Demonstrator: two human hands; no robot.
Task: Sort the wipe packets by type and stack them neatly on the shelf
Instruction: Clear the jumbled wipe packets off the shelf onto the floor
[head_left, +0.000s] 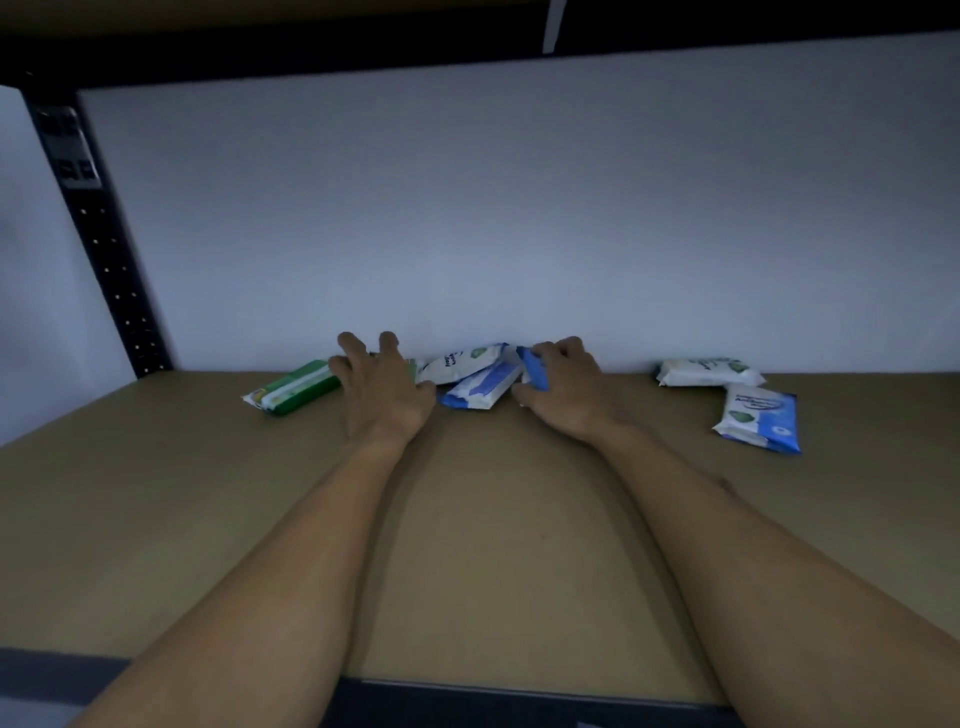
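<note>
Forearms (291, 571) reached across the shelf (156, 493); left hand (382, 395) lay spread-fingered over a green packet (296, 388); right hand (563, 392) grasped a blue packet (535, 370); packet lettering blurred, unreadable.

I see a tan shelf board (467, 545), a black upright (104, 249) dotted with pale holes, and a grey-blue wall (467, 208). The striped packet (291, 392) is green and white, the leaf packet (460, 362) white with green, the blue packet (535, 370) plain.
</note>
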